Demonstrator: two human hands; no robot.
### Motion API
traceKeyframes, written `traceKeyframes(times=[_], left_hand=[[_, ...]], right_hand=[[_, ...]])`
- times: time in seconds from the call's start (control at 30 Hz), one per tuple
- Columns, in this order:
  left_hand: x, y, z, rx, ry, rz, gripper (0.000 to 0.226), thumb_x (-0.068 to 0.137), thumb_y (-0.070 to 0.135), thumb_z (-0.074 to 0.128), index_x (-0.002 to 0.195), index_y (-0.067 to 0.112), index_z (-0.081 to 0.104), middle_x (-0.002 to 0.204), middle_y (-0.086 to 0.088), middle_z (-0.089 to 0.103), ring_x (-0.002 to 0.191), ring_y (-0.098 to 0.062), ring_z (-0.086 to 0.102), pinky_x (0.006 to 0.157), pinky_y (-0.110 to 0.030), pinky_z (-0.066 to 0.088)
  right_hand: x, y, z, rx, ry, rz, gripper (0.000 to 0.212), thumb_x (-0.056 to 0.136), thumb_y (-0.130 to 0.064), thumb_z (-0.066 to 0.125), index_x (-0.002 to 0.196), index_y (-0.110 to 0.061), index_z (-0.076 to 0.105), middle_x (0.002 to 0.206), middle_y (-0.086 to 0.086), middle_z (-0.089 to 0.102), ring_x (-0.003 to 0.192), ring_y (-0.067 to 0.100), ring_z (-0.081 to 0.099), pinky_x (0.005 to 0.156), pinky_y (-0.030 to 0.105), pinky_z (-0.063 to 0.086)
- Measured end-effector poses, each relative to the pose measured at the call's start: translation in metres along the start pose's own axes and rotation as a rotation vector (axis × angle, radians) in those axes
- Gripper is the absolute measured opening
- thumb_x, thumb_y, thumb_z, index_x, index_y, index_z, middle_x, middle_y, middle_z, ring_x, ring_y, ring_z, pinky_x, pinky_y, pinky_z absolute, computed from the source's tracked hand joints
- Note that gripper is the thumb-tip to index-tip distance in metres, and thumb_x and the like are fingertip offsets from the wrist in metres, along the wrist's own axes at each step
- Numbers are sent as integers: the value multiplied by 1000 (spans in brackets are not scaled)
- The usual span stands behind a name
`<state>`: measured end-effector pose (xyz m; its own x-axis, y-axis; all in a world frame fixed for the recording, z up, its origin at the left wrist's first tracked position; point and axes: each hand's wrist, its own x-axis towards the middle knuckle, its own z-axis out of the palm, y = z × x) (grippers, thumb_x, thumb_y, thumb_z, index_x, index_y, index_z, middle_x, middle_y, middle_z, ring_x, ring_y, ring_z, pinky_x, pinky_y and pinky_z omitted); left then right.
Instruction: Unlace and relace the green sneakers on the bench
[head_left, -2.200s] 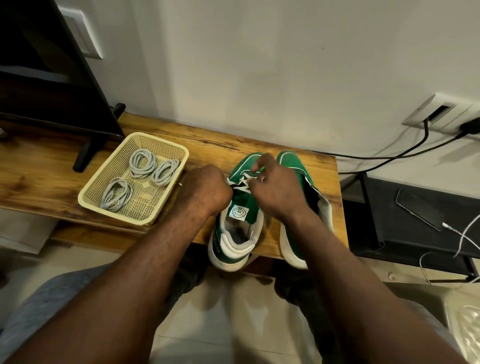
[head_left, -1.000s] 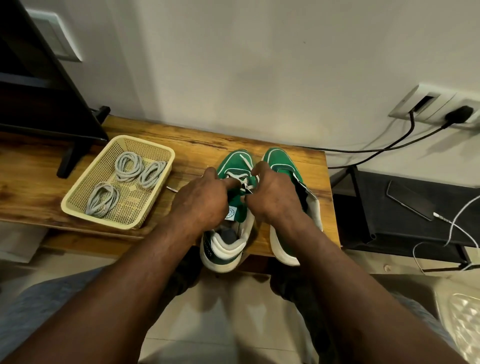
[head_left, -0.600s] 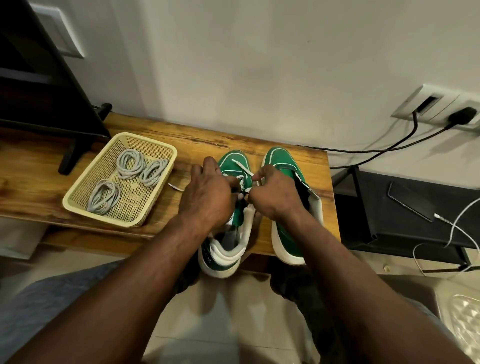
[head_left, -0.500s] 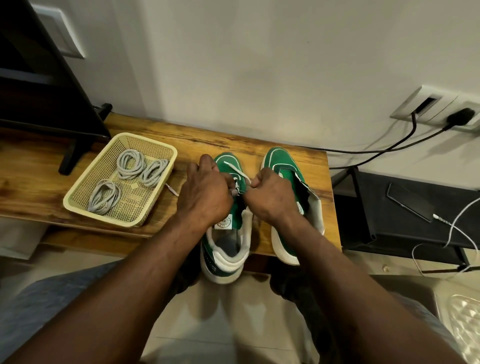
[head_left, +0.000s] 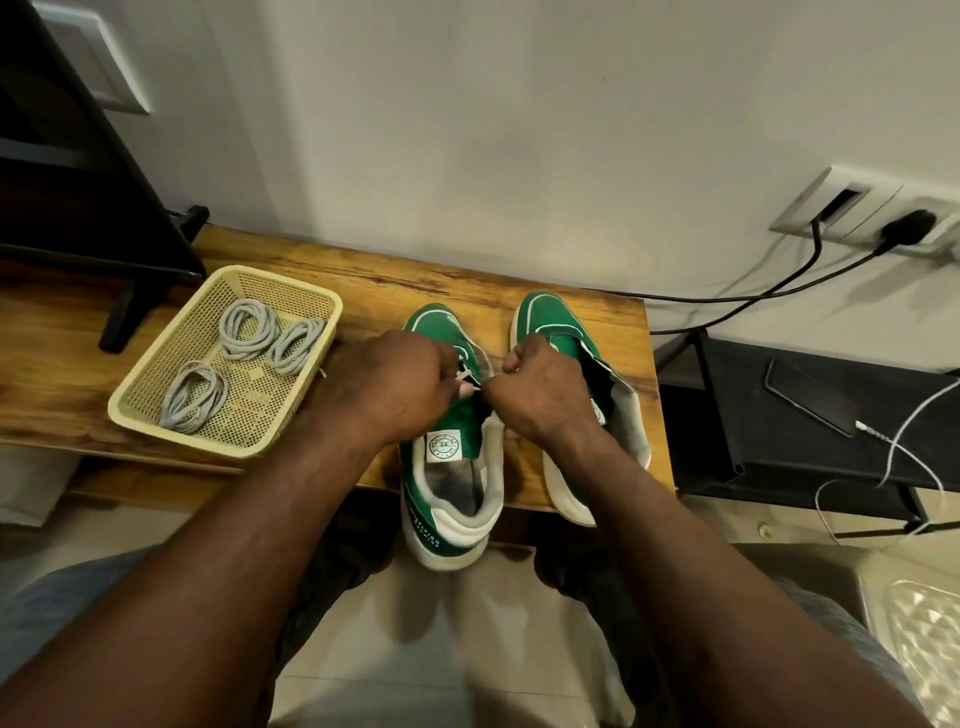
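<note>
Two green sneakers with white soles stand side by side on the wooden bench, toes to the wall. The left sneaker hangs its heel over the front edge, tongue label showing. My left hand and my right hand meet over its eyelets, each pinching a piece of its white lace. The right sneaker stands partly behind my right wrist, and no lace shows on it.
A cream mesh basket with three coiled grey laces sits left of the shoes. A black TV foot stands behind it. Right of the bench is a black stand with a phone, cables and a wall socket.
The left sneaker has slid back toward me, its heel now further over the bench edge. Both hands stayed on its lace, working at the eyelets with small shifts.
</note>
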<state>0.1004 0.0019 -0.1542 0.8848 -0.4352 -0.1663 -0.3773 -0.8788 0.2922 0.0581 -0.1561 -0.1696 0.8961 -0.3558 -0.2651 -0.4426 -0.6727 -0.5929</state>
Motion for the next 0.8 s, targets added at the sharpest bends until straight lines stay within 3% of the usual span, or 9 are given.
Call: traceKeyframes(times=[0.1,0.2,0.3,0.4,0.5,0.53,0.63,0.73,0.8], left_hand=[[-1,3,0,47,-65,3,22,101,48,62,111,34,76,99,1,70,88,-19,62,69,-32,47],[-1,7,4,40,-48,24,21,103,43,61,107,30,76,99,3,61,91,-18,55,69,-31,37],[2,7,9,-237,49,-40,15,102,35,65,99,29,78,109,7,65,105,-16,52,83,-35,45],[2,11,5,-676,148,-228,21,102,27,67,86,22,79,95,8,75,89,-10,67,74,-27,51],[1,13,-4,-1039,180,-348,24,103,22,66,82,14,76,83,-2,78,71,-11,70,77,-33,58],[1,12,-6,-1007,169,-331,27,102,26,67,80,11,75,79,-5,76,66,-16,69,76,-38,59],[1,7,-4,-494,49,-180,43,96,50,68,74,13,71,71,-7,68,63,-26,62,64,-39,50],[-2,6,2,-129,-57,-95,24,98,49,66,99,29,79,89,0,71,80,-19,61,67,-31,43],[0,6,11,-4,-41,-81,21,100,45,64,99,28,77,87,-1,68,80,-23,60,66,-30,39]], right_hand=[[-1,-2,6,-12,6,-23,32,77,-29,69,104,-20,56,92,2,66,80,27,69,67,39,59],[0,0,7,-47,17,-57,27,81,-29,72,102,-21,58,90,2,66,80,26,68,60,30,46],[0,2,6,-24,28,-70,25,84,-24,73,104,-20,58,87,-3,63,77,23,66,58,27,44],[0,1,5,-29,49,-68,26,84,-18,71,105,-21,56,86,-2,61,79,21,61,55,26,38],[2,0,2,-21,68,-45,31,80,-18,72,103,-24,53,90,3,65,81,26,67,60,34,53],[3,0,1,-11,62,-33,32,79,-18,72,103,-24,52,91,4,65,80,27,68,64,39,59],[2,2,1,8,48,-48,31,80,-19,73,104,-24,52,91,4,66,78,28,69,65,40,62],[-2,2,5,-20,41,-108,35,79,-24,75,108,-23,55,89,5,66,81,28,67,61,32,50],[-2,1,6,-33,37,-114,38,79,-24,76,110,-22,55,88,5,66,81,28,66,61,30,43]])
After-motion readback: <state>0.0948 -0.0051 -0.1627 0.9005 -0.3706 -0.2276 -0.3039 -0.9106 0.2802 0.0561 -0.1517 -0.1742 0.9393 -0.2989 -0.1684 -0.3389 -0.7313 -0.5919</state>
